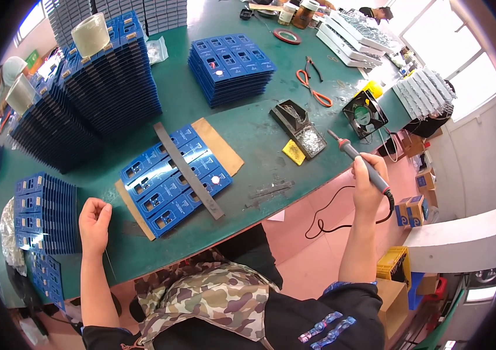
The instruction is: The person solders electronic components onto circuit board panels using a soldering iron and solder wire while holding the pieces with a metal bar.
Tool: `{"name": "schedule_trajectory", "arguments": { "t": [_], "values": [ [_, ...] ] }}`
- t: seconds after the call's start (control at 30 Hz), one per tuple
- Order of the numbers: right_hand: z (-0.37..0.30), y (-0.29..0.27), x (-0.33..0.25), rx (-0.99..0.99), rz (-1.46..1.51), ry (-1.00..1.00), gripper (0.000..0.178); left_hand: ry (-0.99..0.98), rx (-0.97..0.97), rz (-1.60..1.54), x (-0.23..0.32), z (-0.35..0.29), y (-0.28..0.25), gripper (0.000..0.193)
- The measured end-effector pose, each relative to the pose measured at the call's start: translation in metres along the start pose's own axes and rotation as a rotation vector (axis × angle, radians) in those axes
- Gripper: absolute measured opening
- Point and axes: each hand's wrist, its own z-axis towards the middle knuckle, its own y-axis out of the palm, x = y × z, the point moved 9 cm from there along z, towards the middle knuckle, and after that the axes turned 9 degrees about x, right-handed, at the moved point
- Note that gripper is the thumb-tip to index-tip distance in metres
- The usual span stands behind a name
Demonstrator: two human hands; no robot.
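My right hand (pixel 369 182) grips a soldering iron (pixel 360 160) by its grey and red handle, tip pointing up and left, over the table's right edge. At the left, my left hand (pixel 94 226) is closed, with a thin solder wire (pixel 110 265) hanging below it; the part inside the fingers is hidden. Between the hands lies a panel of blue circuit boards (pixel 163 201) on brown cardboard (pixel 220 147). A dark flat bar (pixel 188 172) crosses the panel diagonally. One round pale sticker (pixel 216 179) sits near its right corner.
A black iron stand (pixel 290 119) holding silvery scraps and a yellow sponge (pixel 293 152) lie left of the iron's tip. Behind are a small fan (pixel 364 114) and orange-handled cutters (pixel 313 88). Stacked blue boards (pixel 230 79) stand at the back; taller stacks (pixel 114 76) fill the left.
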Motion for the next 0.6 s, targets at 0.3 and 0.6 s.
{"name": "schedule_trajectory", "arguments": {
  "t": [0.3,0.6],
  "values": [
    [-0.008,0.019,-0.019,-0.08,-0.171,-0.213,0.019,0.004,0.004,-0.002,0.003,0.001,0.0,0.011],
    [-0.041,0.034,0.034,-0.136,0.334,0.404,0.017,0.017,-0.004,-0.007,0.003,-0.005,0.001,0.01]
  ]
}}
